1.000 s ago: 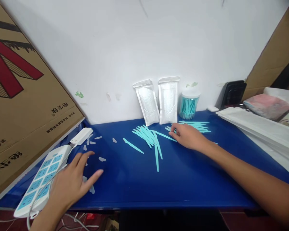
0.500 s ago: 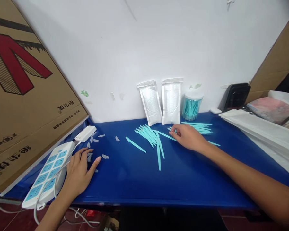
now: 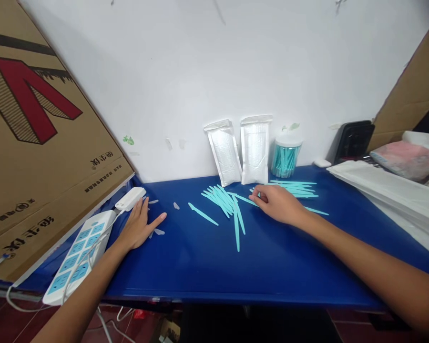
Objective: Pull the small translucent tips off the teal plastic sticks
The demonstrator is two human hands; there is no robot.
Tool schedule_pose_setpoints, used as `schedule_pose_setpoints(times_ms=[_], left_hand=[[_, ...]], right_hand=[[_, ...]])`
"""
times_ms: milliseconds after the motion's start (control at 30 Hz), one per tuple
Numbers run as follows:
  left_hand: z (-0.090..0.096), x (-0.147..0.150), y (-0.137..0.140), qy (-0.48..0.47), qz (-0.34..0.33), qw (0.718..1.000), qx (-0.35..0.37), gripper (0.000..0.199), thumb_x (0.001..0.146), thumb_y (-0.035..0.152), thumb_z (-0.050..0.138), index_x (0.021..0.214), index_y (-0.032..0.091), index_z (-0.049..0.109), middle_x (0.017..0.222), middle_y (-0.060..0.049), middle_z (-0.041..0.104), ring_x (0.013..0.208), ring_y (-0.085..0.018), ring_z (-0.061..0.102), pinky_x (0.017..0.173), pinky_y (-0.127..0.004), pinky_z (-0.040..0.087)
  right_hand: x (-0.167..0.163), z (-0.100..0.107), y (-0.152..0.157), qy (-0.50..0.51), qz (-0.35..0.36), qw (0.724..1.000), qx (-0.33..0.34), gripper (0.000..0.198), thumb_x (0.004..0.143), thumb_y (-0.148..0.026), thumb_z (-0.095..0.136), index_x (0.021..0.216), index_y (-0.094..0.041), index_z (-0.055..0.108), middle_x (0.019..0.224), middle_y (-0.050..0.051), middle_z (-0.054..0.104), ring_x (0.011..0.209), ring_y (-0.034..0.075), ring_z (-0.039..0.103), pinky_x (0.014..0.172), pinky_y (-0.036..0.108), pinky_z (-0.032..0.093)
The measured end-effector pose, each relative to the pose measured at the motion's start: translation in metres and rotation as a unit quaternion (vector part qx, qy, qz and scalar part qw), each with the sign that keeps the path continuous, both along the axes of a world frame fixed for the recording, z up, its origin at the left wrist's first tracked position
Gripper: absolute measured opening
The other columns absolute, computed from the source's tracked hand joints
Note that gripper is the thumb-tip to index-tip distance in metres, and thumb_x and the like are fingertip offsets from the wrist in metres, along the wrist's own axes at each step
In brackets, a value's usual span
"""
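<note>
Box: leans against the wall at far left, its lower edge beside the strip.
Strip: lies slanted at the table's left edge, likely kept there so the middle stays free.
Left hand: flat on the table, fingers spread, palm down over the caps, holding nothing.
Caps: small clear pieces, scattered loose beside and partly under the left hand; one lies apart near the sticks.
Sticks: teal pile fanned in the middle, between the two hands and nearer the right one; a second bunch lies behind the right hand.
Right hand: knuckles up, fingertips drawn together on one stick at the pile's right side; whether it truly pinches it I cannot tell.
Pouches: two, propped upright against the wall.
Jar: upright by the pouches, filled with more sticks.
</note>
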State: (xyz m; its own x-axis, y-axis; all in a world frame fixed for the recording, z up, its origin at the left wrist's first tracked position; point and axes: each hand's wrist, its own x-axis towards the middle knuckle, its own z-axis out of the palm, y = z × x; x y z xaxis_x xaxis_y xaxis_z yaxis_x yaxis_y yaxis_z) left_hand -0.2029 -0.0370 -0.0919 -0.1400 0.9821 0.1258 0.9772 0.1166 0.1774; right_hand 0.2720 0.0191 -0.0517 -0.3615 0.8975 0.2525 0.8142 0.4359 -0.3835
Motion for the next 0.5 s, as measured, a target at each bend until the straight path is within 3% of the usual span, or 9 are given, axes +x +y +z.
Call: schedule_pose_setpoints(times_ms=[167,233,400,500], left_hand=[[0.009,0.011,0.022,-0.014,0.024,0.999,-0.017,0.111,0.088,0.083,0.038,0.166,0.009,0.011,0.173,-0.019,0.001,0.159,-0.037,0.003,0.127,-0.056,0.012],[0.011,0.015,0.027,-0.015,0.018,1.000,-0.021,0.109,0.088,0.083,0.037,0.165,0.008,0.018,0.172,-0.022,0.008,0.159,-0.038,0.007,0.126,-0.058,0.014],[0.010,0.025,0.031,-0.015,-0.015,1.000,0.003,0.099,0.092,0.078,0.035,0.159,0.006,0.035,0.167,-0.024,0.027,0.157,-0.039,0.018,0.125,-0.056,0.018],[0.010,0.034,0.027,-0.021,-0.034,0.999,0.033,0.093,0.094,0.075,0.034,0.156,0.006,0.041,0.162,-0.024,0.037,0.153,-0.037,0.028,0.124,-0.055,0.023]], right_hand=[[-0.003,0.002,-0.002,0.014,0.015,1.000,0.016,0.037,0.103,-0.044,0.048,0.078,-0.021,0.061,0.069,0.002,0.064,0.065,0.018,0.057,0.059,0.029,0.031],[-0.007,0.003,-0.005,0.017,0.015,1.000,0.022,0.041,0.104,-0.047,0.044,0.078,-0.021,0.060,0.072,0.003,0.065,0.066,0.018,0.057,0.060,0.029,0.031],[-0.020,0.001,-0.018,0.010,0.013,0.999,0.029,0.047,0.101,-0.062,0.044,0.096,-0.021,0.066,0.095,0.007,0.070,0.078,0.021,0.064,0.064,0.030,0.038],[-0.028,0.000,-0.025,-0.009,0.015,0.999,0.030,0.052,0.099,-0.068,0.044,0.102,-0.021,0.066,0.099,0.008,0.069,0.078,0.021,0.064,0.064,0.031,0.040]])
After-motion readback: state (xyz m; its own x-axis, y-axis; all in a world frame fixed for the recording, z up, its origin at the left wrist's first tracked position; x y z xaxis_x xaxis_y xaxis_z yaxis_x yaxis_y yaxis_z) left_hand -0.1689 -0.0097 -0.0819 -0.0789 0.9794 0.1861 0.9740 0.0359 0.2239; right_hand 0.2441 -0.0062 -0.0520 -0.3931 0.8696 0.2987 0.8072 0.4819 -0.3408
